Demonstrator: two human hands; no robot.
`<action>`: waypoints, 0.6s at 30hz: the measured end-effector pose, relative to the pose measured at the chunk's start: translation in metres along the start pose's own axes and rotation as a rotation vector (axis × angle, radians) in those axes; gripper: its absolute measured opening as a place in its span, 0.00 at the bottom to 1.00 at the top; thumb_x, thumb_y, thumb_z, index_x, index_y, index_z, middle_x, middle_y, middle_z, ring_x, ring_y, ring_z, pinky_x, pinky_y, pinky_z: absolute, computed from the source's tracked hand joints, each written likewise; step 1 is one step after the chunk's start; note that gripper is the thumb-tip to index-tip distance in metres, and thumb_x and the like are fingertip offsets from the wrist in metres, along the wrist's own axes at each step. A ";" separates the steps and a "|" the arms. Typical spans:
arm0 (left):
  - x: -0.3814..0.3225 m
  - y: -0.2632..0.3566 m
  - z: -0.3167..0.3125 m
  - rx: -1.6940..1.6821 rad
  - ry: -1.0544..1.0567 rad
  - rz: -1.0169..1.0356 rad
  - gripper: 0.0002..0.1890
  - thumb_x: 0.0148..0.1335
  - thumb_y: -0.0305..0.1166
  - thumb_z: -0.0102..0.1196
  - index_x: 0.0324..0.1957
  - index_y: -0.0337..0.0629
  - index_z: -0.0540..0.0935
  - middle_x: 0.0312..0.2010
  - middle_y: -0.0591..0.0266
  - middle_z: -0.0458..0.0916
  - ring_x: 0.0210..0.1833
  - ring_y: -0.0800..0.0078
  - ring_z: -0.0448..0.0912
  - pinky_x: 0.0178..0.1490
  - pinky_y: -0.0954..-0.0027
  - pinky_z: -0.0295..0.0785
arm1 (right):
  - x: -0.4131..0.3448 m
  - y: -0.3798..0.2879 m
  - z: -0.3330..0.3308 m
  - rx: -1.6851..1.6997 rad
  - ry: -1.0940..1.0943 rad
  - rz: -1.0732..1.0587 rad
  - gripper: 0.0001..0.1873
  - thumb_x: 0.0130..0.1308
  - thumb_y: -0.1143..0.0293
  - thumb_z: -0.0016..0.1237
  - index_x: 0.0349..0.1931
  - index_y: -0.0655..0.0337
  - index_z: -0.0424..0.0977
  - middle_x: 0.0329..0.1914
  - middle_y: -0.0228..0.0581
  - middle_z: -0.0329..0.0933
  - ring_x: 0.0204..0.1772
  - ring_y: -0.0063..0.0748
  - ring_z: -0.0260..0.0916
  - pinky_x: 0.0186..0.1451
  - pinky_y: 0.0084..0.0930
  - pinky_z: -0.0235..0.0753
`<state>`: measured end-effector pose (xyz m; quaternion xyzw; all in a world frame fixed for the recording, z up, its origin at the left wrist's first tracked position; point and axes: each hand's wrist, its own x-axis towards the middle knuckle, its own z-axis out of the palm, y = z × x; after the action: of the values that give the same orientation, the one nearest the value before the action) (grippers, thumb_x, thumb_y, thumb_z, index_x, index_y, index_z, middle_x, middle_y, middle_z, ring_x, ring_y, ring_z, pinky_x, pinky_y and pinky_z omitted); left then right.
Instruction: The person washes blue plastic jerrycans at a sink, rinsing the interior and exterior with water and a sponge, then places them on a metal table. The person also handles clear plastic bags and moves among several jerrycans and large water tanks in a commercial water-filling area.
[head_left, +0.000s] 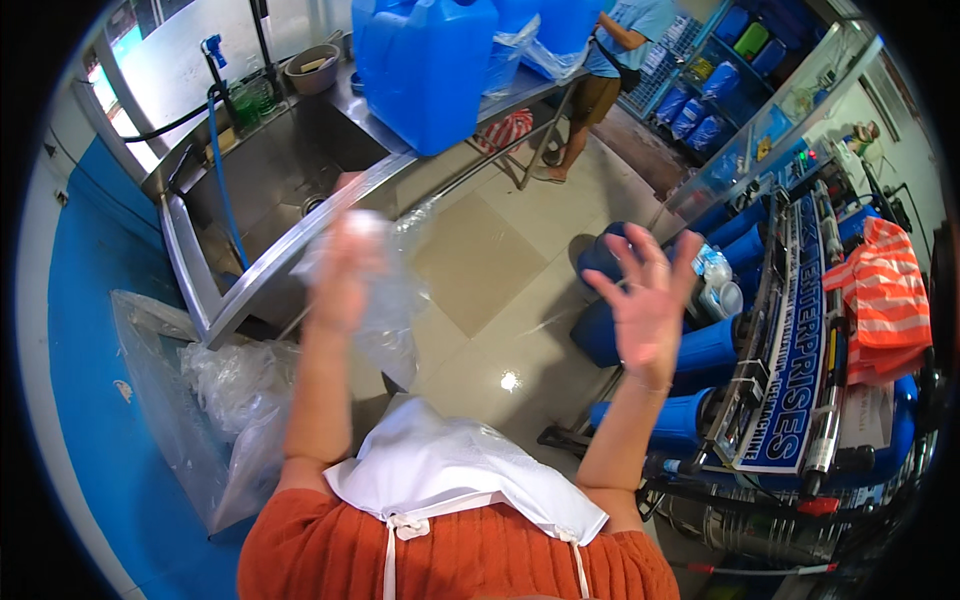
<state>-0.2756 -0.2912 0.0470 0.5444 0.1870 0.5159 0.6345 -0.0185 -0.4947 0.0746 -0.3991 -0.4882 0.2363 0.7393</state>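
In front of the steel sink, my left hand (346, 262) is blurred by motion. Its fingers are closed around a clear plastic bag (386, 319), which hangs down toward the floor. A pale, rounded part shows at the top of the bag, but blur hides what it is. My right hand (649, 300) is raised at the other side with its fingers spread and nothing in it. Behind that hand are a dark blue container (604, 255) and clear plastic cups (721, 300), apart from it as far as I can tell.
A stainless steel sink (262, 187) with a blue hose (219, 176) lies at the left. Blue jugs (427, 82) stand on the steel counter. A person (626, 45) stands beyond. Blue filter housings (709, 345) line the right. A large plastic sack (232, 390) leans at the lower left.
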 end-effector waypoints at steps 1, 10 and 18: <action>-0.001 -0.006 0.020 0.049 -0.164 0.002 0.55 0.55 0.65 0.55 0.74 0.43 0.46 0.57 0.66 0.67 0.32 0.85 0.64 0.37 0.82 0.63 | 0.009 0.012 0.027 -0.020 -0.140 0.039 0.75 0.32 0.39 0.71 0.75 0.40 0.29 0.74 0.54 0.45 0.73 0.57 0.49 0.65 0.53 0.66; 0.042 0.063 -0.041 0.099 -0.130 0.050 0.71 0.36 0.74 0.62 0.74 0.46 0.40 0.72 0.60 0.51 0.59 0.72 0.72 0.44 0.77 0.71 | 0.063 -0.008 0.054 -0.015 -0.008 -0.010 0.80 0.21 0.38 0.74 0.75 0.41 0.31 0.74 0.54 0.45 0.75 0.55 0.48 0.64 0.51 0.66; 0.083 0.029 -0.087 -0.063 -0.310 -0.157 0.66 0.41 0.66 0.66 0.74 0.47 0.42 0.75 0.56 0.44 0.76 0.62 0.43 0.71 0.53 0.53 | 0.100 0.046 0.100 0.040 -0.020 0.064 0.77 0.26 0.40 0.74 0.75 0.44 0.34 0.72 0.54 0.50 0.73 0.53 0.51 0.65 0.51 0.64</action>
<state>-0.3248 -0.1804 0.0700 0.5810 0.1128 0.3801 0.7108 -0.0665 -0.3587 0.1101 -0.3972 -0.4776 0.2738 0.7343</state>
